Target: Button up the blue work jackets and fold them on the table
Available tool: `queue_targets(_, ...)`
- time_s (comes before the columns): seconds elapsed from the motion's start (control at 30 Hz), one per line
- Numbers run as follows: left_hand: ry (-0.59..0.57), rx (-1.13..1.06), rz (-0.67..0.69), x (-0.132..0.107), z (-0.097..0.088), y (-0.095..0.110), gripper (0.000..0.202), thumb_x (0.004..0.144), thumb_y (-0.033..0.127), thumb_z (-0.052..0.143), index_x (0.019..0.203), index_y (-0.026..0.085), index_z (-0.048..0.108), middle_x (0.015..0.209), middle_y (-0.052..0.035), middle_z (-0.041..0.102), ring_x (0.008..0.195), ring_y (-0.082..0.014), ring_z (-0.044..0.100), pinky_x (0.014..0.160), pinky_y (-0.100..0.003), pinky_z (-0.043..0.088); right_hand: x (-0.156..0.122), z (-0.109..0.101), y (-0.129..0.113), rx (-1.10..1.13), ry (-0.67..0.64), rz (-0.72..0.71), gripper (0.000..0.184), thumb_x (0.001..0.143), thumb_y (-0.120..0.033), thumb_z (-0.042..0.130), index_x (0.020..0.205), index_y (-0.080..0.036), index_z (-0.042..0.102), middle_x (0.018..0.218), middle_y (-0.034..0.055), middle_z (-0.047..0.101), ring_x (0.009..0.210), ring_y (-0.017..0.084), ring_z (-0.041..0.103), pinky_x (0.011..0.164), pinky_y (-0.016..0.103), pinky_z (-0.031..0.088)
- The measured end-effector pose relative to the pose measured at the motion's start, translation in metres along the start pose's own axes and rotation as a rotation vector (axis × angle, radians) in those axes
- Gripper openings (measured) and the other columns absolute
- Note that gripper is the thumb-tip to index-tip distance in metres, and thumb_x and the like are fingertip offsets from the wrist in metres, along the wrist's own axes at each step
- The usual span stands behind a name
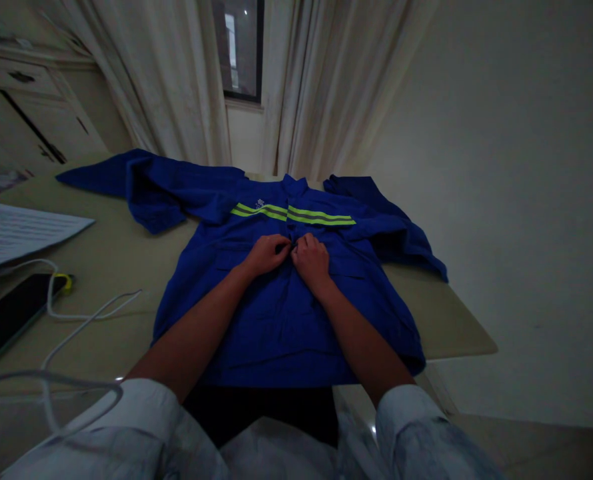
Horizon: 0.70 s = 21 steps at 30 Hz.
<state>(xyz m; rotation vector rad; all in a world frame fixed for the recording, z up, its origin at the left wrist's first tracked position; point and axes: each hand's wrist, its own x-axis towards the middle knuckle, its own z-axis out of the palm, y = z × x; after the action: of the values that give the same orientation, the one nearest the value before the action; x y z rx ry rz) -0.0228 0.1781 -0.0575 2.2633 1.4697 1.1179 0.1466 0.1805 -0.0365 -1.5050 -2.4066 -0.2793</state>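
A blue work jacket [296,320] with yellow-green and grey reflective stripes across the chest lies spread on the table, collar at the far side. Both its sleeves reach outward, the left one bent back toward me. At the front opening, just below the stripes, my left hand [269,253] pinches the jacket's front edge. Close beside it, my right hand [310,259] has its fingers curled on the other side of the same opening. Whatever small part lies between the fingertips is hidden.
The table [456,327] ends at a rounded corner on the right. To the left lie a printed sheet [26,230], a black phone [14,317] and a loose white cable [84,320]. Curtains [176,80] and a cabinet [41,100] stand behind.
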Motion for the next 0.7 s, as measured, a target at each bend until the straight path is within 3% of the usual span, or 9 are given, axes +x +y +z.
queue_targets(0.3, -0.011, 0.015, -0.026, -0.0014, 0.0072, -0.0062, 0.022, 0.094, 0.023, 0.057, 0.102, 0.017, 0.077, 0.099, -0.0089, 0.079, 0.090, -0.0219, 0.073, 0.083, -0.032, 0.054, -0.0010, -0.0030, 0.0063, 0.035, 0.015, -0.011, 0.021, 0.099, -0.030, 0.053, 0.108, -0.017, 0.067, 0.113, 0.0148, 0.066, 0.106, 0.028, 0.058, 0.088, 0.037, 0.042)
queue_targets(0.7, -0.062, 0.063, 0.014, -0.0015, 0.0021, 0.0027, 0.021, 0.093, 0.023, 0.056, 0.095, 0.019, 0.076, 0.092, -0.0078, 0.076, 0.085, -0.0212, 0.070, 0.080, -0.033, 0.053, 0.0035, 0.0017, 0.0063, 0.031, -0.001, -0.006, 0.017, 0.099, -0.021, 0.052, 0.108, -0.018, 0.066, 0.114, 0.0130, 0.066, 0.107, 0.026, 0.059, 0.087, 0.036, 0.042)
